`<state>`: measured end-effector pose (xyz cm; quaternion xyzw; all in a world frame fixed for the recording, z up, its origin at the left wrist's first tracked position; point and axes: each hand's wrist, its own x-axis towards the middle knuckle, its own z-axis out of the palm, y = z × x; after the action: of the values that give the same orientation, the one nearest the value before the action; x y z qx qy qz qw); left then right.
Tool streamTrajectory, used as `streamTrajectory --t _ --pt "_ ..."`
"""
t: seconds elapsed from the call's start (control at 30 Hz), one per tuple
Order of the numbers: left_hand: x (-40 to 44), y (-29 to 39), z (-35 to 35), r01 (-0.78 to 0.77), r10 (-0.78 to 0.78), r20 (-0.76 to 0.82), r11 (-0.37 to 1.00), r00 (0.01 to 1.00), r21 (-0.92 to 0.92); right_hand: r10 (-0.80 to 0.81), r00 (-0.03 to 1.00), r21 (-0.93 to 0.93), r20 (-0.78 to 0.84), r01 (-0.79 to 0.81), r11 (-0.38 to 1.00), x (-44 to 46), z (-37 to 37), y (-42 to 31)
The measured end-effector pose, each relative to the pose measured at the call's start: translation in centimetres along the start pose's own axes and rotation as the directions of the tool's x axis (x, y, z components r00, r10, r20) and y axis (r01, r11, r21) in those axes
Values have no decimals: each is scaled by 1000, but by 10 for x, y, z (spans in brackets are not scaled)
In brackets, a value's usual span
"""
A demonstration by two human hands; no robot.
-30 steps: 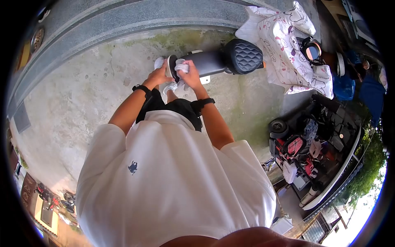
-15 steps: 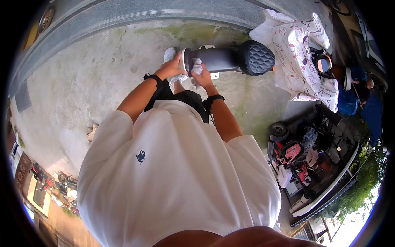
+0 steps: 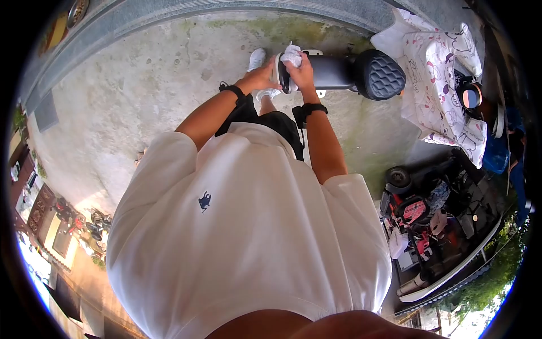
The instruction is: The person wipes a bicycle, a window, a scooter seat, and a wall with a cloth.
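Stretching away to the right is what looks like a scooter, with a smooth dark long section (image 3: 333, 72) and a black quilted seat (image 3: 380, 74). At its near end is a pale rim (image 3: 277, 70) around a black part. My left hand (image 3: 261, 78) grips this rim, fingers on one side and thumb on the other. My right hand (image 3: 302, 73) clasps a crumpled whitish cloth (image 3: 292, 55) against the dark surface just beside the rim. The part under my right palm is hidden. Both wrists carry black bands.
My white shoes (image 3: 257, 58) stand on the concrete floor (image 3: 169, 73) close to the scooter. A printed white cover (image 3: 440, 79) drapes over something beyond the seat, near a round mirror (image 3: 471, 97). An open cart (image 3: 435, 226) full of odds and ends stands at the right.
My right hand has moved the cloth across the dark surface to its far side, toward the top of the view. The left hand stays at the rim. The whole view has shifted slightly.
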<state>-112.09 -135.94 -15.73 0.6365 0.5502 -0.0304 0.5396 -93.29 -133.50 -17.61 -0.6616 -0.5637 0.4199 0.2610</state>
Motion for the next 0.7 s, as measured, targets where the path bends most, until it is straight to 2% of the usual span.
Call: streamTrajectory --t 0.03,0.07,0.1,0.13,0.17,0.2,0.27,0.3,0.33,0.37,0.43,0.47,0.5,0.53,0.6,0.7 --pt "-2 4 -4 2 -2 5 1000 1000 3 -17 999 -151 -40 11 988 1 8 -3" --pt "-2 9 -8 57 -57 77 998 995 -5 -11 999 -150 -43 4 989 -2 11 -5" --pt "-3 15 -13 109 -106 150 994 983 -8 100 994 -88 -53 -104 991 -5 11 -7" --pt "-2 13 -10 99 -97 152 995 984 -6 204 977 -27 -59 -206 978 -5 10 -3" --pt "0 7 -4 57 -58 98 998 993 10 306 952 68 8 -306 950 -9 9 13" --pt "1 2 -2 20 -21 45 999 999 28 303 953 66 3 -303 951 -18 9 36" --pt "-2 5 -7 20 -21 62 999 998 25 395 906 -133 150 -377 917 -44 -3 76" --pt "-6 10 -13 35 -36 84 999 996 8 438 814 -275 381 -353 894 -57 -25 68" --pt "-8 14 -17 52 -51 105 999 993 -9 485 659 -404 575 -287 869 -65 -48 60" --pt "-5 8 -11 54 -53 101 998 994 -13 537 618 -544 574 -202 815 -84 -46 117" --pt "2 -12 7 -171 170 -189 985 967 11 669 529 -723 522 -140 676 -105 -57 136" --pt "2 -12 5 -166 166 -184 986 969 11 743 475 -779 472 -171 604 -110 -79 100" --pt "1 -6 -2 -173 167 -147 985 975 -25 747 509 -778 428 -213 591 -114 -87 94" --pt "0 1 -7 -178 171 -109 982 979 -65 753 500 -779 427 -219 588 -115 -90 100" --pt "-2 13 -14 -171 169 -98 985 981 -14 631 714 -643 305 -334 689 -111 -90 122" --pt "-1 25 -10 -175 181 -112 983 977 61 408 906 -516 117 -295 804 -77 -81 112"
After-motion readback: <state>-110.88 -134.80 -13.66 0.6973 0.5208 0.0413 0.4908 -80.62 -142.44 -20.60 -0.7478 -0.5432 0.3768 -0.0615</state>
